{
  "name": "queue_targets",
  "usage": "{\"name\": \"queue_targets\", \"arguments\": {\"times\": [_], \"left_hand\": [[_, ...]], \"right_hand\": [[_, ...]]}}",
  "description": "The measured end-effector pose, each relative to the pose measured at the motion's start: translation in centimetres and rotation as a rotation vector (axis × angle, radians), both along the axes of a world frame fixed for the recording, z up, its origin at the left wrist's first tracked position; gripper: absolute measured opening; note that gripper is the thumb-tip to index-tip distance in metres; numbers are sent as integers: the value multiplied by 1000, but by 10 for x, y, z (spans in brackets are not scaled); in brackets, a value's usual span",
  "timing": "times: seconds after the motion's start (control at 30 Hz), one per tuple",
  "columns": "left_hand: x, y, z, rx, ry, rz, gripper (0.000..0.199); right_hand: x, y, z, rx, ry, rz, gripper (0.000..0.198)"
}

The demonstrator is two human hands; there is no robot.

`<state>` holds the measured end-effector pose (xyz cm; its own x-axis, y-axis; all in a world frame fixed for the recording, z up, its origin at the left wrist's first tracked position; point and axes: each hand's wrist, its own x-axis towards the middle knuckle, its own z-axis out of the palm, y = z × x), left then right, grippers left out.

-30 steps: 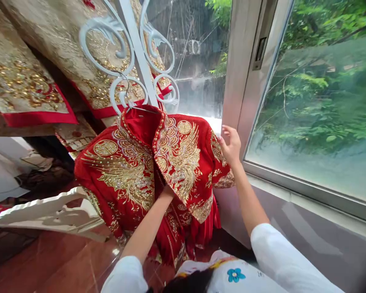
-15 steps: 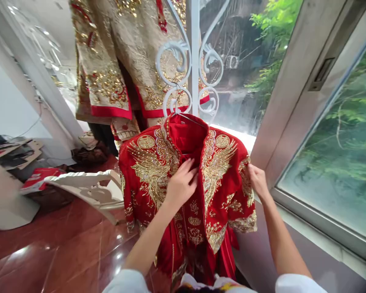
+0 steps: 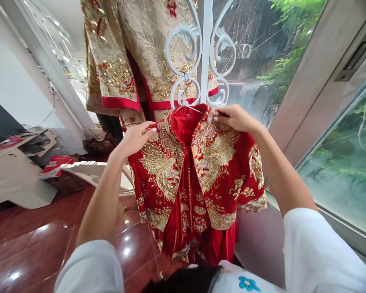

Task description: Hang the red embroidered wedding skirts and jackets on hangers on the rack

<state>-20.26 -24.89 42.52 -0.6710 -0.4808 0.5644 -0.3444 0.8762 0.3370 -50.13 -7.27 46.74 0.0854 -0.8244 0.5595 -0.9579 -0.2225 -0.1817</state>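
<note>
A red jacket (image 3: 215, 165) with gold phoenix-like embroidery and a beaded stand collar hangs on a wire hanger (image 3: 185, 97). Beneath its parted front shows a red inner garment (image 3: 187, 191) with gold motifs and a beaded centre line. My left hand (image 3: 137, 139) pinches the jacket's left shoulder in view, thumb and fingers closed on the cloth. On the other shoulder, close to the collar, my right hand (image 3: 236, 118) grips the fabric with bent fingers. Parts of the hanger's arms are hidden inside the jacket.
The hanger hooks on a white scrolled metal frame (image 3: 205, 53). Behind hangs a cream-and-gold garment (image 3: 146, 53) with red hems. A white chair (image 3: 91, 173) and a desk (image 3: 21, 167) with a red box (image 3: 56, 166) stand left. A window (image 3: 343, 154) is at right.
My left hand has gone from the jacket's front opening up to the left shoulder. My right hand has risen from the sleeve to the shoulder by the collar. The front edges hang closer together.
</note>
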Motion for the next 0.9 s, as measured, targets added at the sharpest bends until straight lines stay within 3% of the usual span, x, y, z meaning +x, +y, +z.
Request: {"name": "queue_targets", "arguments": {"times": [0.13,0.2,0.27,0.33,0.37,0.43,0.47,0.57,0.63,0.7,0.8,0.9], "left_hand": [[14,-26,5,408,-95,-154,39],[17,-23,1,414,-58,-80,37],[13,0,-17,209,132,113,37],[2,37,-52,-57,389,352,44],[-6,57,-74,-146,452,435,55],[-23,92,-124,-188,430,532,77],[-30,104,-147,-161,382,554,78],[-32,116,-198,-123,353,696,57],[-17,117,-209,-139,330,725,35],[2,123,-204,-128,248,623,30],[5,150,-180,-66,199,373,36],[-31,175,-162,75,294,106,31]], "right_hand": [[-1,-12,20,177,18,12,26],[7,-7,5,95,7,-72,26],[28,5,-32,-181,-19,-258,29],[59,18,-86,-476,-57,-466,43],[77,24,-117,-553,-62,-539,54],[106,30,-176,-540,-50,-610,71],[116,32,-201,-500,-54,-642,73],[120,35,-249,-511,-65,-685,57],[109,42,-256,-552,-92,-672,33],[103,57,-250,-500,-145,-626,12],[119,87,-223,-351,-348,-362,25],[154,108,-195,-332,-525,8,30]]}}
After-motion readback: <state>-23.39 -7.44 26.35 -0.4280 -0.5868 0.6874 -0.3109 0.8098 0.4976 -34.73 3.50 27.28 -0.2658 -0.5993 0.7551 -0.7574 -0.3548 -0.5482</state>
